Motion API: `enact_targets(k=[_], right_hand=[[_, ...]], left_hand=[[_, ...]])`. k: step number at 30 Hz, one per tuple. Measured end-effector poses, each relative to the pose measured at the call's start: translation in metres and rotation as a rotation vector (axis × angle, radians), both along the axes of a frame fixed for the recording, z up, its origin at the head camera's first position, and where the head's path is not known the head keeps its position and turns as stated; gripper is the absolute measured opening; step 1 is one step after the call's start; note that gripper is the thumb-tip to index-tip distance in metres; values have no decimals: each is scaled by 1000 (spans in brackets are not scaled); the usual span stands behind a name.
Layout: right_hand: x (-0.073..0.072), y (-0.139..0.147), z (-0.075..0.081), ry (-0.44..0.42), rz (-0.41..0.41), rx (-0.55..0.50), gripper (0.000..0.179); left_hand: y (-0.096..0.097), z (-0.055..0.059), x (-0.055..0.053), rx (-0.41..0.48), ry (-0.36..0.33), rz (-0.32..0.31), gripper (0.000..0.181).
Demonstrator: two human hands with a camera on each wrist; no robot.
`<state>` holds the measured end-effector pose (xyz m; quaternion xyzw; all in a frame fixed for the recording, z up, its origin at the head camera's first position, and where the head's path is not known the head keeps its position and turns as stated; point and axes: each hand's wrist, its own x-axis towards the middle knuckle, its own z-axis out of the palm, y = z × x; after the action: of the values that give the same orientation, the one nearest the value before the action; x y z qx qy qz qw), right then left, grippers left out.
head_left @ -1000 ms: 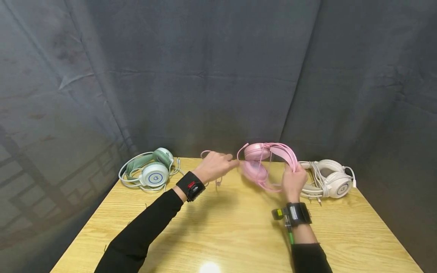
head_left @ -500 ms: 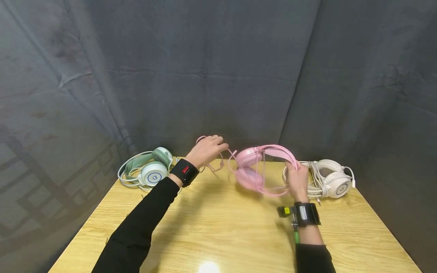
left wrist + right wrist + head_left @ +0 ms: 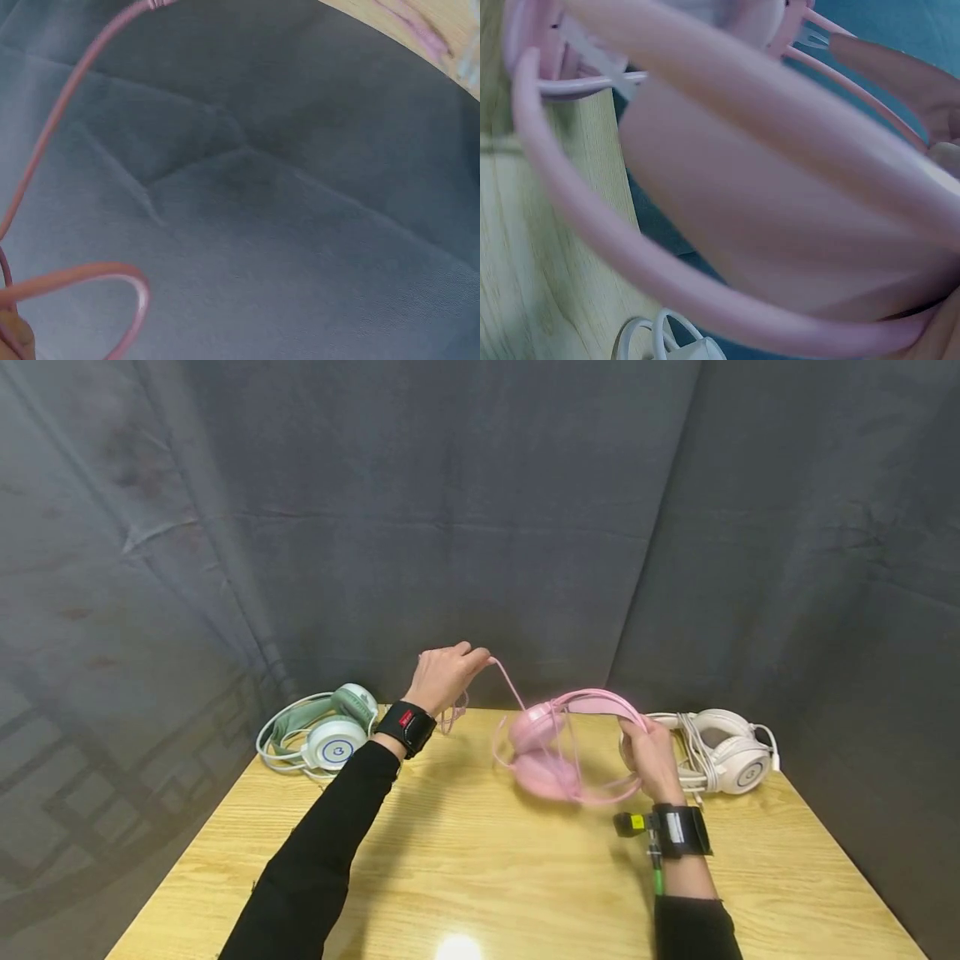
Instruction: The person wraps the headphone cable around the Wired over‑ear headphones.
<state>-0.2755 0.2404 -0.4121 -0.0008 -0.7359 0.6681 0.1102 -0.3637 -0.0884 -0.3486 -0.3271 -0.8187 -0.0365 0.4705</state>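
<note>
Pink headphones (image 3: 545, 775) with a thin boom microphone hang over the back middle of the table, tilted, earcups to the left. My right hand (image 3: 651, 758) grips their headband (image 3: 780, 202), which fills much of the right wrist view. Up and to the left, my left hand (image 3: 447, 675) pinches the pink cable (image 3: 508, 683), which runs taut from its fingers down to the upper earcup. More of the cable dangles below that hand. A curved pink cable (image 3: 71, 90) crosses the left wrist view, where only a bit of a finger shows at the lower left.
Green and white headphones (image 3: 335, 745) lie at the back left of the wooden table (image 3: 480, 860). White headphones (image 3: 742, 764) with their cable wound round them lie at the back right, partly behind my right hand. A grey cloth (image 3: 450, 527) hangs behind the table.
My left hand has risen and moved left with the cable, drawing it tight. My right hand has shifted slightly right, and the pink headphones have swung lower and a little left.
</note>
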Motion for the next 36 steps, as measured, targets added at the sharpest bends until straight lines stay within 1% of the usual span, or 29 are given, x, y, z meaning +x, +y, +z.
enact_targets(k=[2,4,5,8,11,13,15,19,21,23,25,27,30,32,34,36], right_hand=[[0,1,1,-10,39,-4,37],[0,3,1,-18,76,-11,37],[1,3,2,-22,96,-17,37],[1,5,1,-42,159,-46,38],[1,7,-1,-56,266,-98,40],[0,7,-4,-52,345,-145,41],[0,7,-6,-44,425,-198,41],[-2,5,-8,-28,535,-284,41],[-3,5,-9,-16,584,-318,41],[-4,5,-10,0,646,-353,42],[-5,6,-11,19,720,-394,42],[-7,7,-12,34,792,-438,42],[-7,7,-14,31,882,-519,41],[-8,7,-15,26,933,-573,41],[-8,8,-15,17,981,-629,41],[-8,9,-15,11,1027,-676,42]], left_hand=[[6,4,-1,47,33,26,41],[11,7,-2,104,41,65,51],[12,9,-2,129,34,91,56],[16,12,-5,173,-27,183,64],[18,12,-6,189,-103,245,67],[19,11,-7,193,-125,259,67],[19,8,-8,205,-127,258,66],[17,4,-12,223,-138,263,67],[16,2,-14,241,-172,266,66],[14,0,-14,263,-235,253,64],[12,-3,-14,289,-319,222,58],[9,-6,-15,323,-421,167,47],[2,-11,-18,368,-580,48,31],[-3,-16,-21,384,-666,-23,26],[-7,-21,-23,379,-739,-73,24],[-10,-25,-23,373,-781,-84,24]])
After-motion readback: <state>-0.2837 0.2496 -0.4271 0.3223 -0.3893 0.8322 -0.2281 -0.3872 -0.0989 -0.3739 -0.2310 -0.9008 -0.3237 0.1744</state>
